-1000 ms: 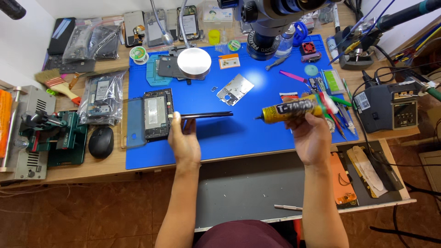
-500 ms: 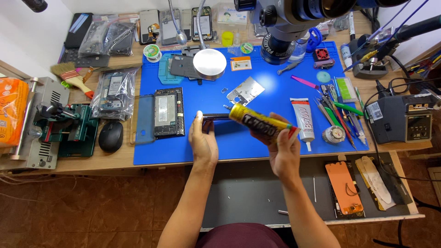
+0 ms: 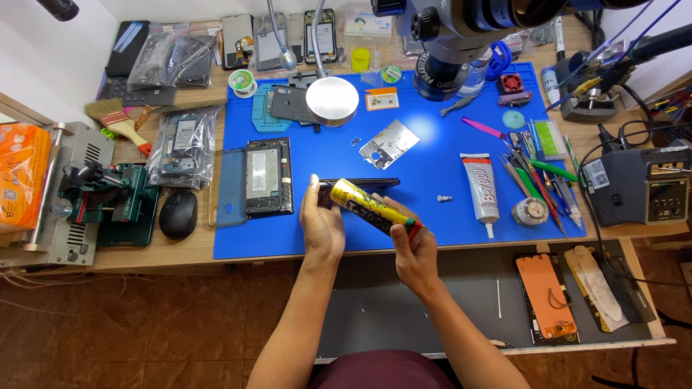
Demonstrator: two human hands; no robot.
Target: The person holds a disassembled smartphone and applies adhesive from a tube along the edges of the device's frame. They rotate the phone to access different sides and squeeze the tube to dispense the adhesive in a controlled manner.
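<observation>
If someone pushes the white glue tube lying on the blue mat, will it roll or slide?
The white glue tube looks flattened, so it would probably slide rather than roll. It seems soft and light, likely denting if squeezed. Its narrow nozzle end may swing round on the blue mat.

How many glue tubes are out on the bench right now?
2: a yellow glue tube held in the right hand over the blue mat, and a white glue tube lying right of it. Clutter could hide more.

Both forearms bare, reaching up from bottom edge, converging mid-frame. Left hand [image 3: 321, 223] upright, thumb side up, fingers curled in grip. Right hand [image 3: 413, 248] just beside it, lower, fingers wrapped closed, wrist bent inward.
</observation>
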